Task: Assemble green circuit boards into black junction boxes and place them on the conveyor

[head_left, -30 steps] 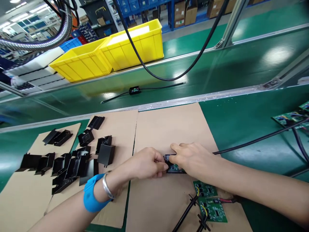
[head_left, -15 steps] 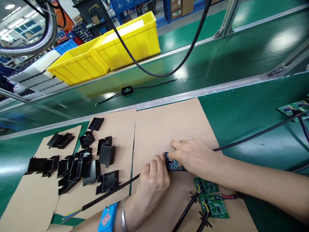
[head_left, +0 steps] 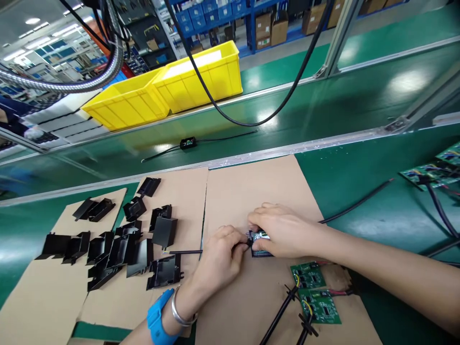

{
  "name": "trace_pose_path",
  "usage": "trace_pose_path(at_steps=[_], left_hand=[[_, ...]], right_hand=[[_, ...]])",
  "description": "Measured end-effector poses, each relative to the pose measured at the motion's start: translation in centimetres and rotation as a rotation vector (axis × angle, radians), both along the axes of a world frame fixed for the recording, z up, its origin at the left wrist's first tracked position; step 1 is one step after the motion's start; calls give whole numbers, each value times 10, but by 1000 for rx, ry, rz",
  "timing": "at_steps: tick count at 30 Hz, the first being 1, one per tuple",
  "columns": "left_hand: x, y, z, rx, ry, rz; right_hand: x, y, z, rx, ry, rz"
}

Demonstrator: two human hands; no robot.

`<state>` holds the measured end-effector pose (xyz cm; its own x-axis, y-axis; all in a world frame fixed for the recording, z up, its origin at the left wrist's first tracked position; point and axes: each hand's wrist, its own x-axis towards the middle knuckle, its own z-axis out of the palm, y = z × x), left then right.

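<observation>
Both hands' grip closed: right hand point(head_left: 283, 233) on circuit board point(head_left: 260, 237), left hand point(head_left: 221, 256) on cable point(head_left: 185, 251) (black).

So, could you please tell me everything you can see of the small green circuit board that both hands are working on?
The small green circuit board lies flat on the brown cardboard sheet, apparently seated in a shallow black plastic housing whose edge shows below it. Most of it is hidden: the right hand covers it from above and the right, and the left hand pinches at its left end, where a thin black cable leads away leftward. A pale component shows on top.
</observation>
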<state>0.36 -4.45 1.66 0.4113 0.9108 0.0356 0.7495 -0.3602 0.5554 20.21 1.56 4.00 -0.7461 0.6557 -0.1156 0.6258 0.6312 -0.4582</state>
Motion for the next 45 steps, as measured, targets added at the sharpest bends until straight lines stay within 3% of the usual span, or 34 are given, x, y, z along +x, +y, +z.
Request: trace_pose_path(at_steps=[3,7,9,12,14,17,22,25,27,30,38,45], left_hand=[[3,-6,-7,129,-14,-16],[8,-16,-14,377,211,-95],[10,-17,-14,402,303,-133],[7,-12,-14,363,291,-126],[2,-7,-15,321,223,-119],[-6,-5,-15,243,132,-102],[-5,-13,0,242,46,-81],[6,-17,6,265,33,-235],[15,-17,4,276,122,-362],[21,-12,-1,325,274,-452],[13,-3,1,302,304,-519],[16,-12,-11,372,316,-476]], right_hand=[[-14,5,2,-37,-84,-10],[-44,9,10,-67,-293,16],[-59,12,15,-106,-373,25],[-69,20,19,-128,-415,45],[-59,24,20,-127,-410,76],[-22,22,20,-120,-232,86],[33,-9,12,25,-30,-97],[36,-27,0,72,-25,-100],[33,-32,-6,85,-20,-104],[28,-31,-8,89,-20,-109],[29,-24,-5,-10,9,-119],[69,-32,-3,-114,65,-228]])
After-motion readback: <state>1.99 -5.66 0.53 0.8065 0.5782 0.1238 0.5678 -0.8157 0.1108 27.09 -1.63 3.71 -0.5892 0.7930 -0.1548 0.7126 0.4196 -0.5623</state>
